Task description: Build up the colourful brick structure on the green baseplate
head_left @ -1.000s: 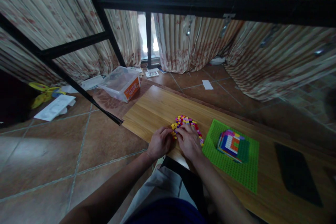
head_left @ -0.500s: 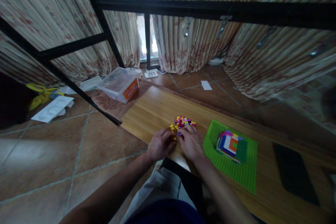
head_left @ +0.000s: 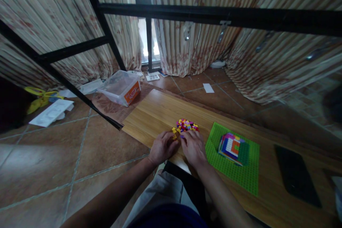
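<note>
A pile of small toy bricks (head_left: 187, 124) in pink, red, yellow and other colours lies on the wooden table. My left hand (head_left: 163, 146) is at the pile's near left side, fingers curled beside a few loose yellow bricks (head_left: 174, 133); what its fingertips hold, if anything, is hidden. My right hand (head_left: 193, 148) is bent over the near edge of the pile, with a purple brick (head_left: 182, 136) at its thumb and fingertips. To the right, a built block of coloured bricks (head_left: 232, 148) stands on a green baseplate (head_left: 251, 181), apart from both hands.
The wooden table (head_left: 149, 114) runs from upper left to lower right. A dark flat panel (head_left: 296, 174) lies on its right part. Beyond its left end stands a clear plastic box (head_left: 117, 85) on the floor. A black metal frame (head_left: 171, 12) crosses above, before curtains.
My right hand has drawn slightly back toward me from the pile, and both hands stay close together there. The view has shifted a little. The built block stays put on its baseplate.
</note>
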The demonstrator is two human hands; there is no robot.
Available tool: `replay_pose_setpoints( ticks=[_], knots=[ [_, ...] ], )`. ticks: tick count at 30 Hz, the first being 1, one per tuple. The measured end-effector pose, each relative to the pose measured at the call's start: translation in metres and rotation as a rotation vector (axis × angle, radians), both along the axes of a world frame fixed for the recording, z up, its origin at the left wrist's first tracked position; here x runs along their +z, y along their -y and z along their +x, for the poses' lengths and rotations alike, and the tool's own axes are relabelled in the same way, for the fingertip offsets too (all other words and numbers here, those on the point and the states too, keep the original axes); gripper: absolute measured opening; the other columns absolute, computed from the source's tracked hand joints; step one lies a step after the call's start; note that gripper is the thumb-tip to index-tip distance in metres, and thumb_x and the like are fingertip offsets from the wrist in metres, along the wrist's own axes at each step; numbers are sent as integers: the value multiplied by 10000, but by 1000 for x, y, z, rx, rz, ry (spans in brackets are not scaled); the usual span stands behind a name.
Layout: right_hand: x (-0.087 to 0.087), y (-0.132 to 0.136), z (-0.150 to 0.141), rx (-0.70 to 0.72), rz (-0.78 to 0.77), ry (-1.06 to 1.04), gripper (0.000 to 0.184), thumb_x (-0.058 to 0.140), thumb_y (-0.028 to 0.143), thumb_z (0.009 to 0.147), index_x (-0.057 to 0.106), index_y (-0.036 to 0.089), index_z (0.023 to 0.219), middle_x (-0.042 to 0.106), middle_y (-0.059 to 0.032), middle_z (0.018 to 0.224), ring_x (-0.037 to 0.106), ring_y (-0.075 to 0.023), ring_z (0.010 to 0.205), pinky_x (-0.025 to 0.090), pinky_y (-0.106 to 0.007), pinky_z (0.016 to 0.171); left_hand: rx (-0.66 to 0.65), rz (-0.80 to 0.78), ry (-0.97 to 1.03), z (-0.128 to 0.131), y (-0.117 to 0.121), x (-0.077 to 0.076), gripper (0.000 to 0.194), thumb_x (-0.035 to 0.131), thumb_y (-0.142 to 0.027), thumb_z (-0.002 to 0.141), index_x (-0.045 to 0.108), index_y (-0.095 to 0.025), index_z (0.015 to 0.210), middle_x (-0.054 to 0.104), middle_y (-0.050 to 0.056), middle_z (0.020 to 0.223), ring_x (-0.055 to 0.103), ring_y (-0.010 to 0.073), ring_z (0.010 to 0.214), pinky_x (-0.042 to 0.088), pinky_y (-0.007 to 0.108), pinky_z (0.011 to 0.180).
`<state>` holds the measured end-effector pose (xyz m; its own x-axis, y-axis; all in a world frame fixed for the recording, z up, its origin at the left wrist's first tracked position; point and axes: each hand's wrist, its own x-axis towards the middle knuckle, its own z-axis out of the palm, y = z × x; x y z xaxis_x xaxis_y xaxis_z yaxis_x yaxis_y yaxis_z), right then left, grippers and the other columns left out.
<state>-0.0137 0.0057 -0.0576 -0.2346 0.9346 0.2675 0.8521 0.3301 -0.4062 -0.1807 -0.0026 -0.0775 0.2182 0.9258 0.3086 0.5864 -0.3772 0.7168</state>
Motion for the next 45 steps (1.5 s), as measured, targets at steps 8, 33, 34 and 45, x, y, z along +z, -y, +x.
replay_pose_setpoints(
  ticks=[8,33,34,45],
  knots=[
    [14,32,2,101,19,-342,315,452,156,918,631,233,1166,668,-81,1121,611,-214,1053,484,-374,936,-69,-448,641,23,17,22,241,599,-378,887,667,-162,968,689,57,914,637,173,846,505,301,808],
    [29,75,53,-412,-420,-1299,278,728,474,743,753,208,820,616,16,587,522,-125,532,425,-260,544,-306,-369,362,61,27,44,231,466,-386,931,588,-200,873,599,15,746,552,136,685,470,248,655],
    [31,72,64,-448,-344,-1238,274,721,470,745,756,210,823,629,8,602,539,-134,550,437,-270,560,-287,-348,350,57,23,44,225,470,-380,931,596,-200,884,606,15,754,553,134,680,470,244,648],
    [28,27,162,-558,76,-405,340,535,463,872,760,208,867,719,-84,911,643,-238,872,474,-392,833,223,-170,55,-14,-29,5,282,511,-448,884,624,-190,907,689,32,823,649,191,761,513,298,719]
  ],
)
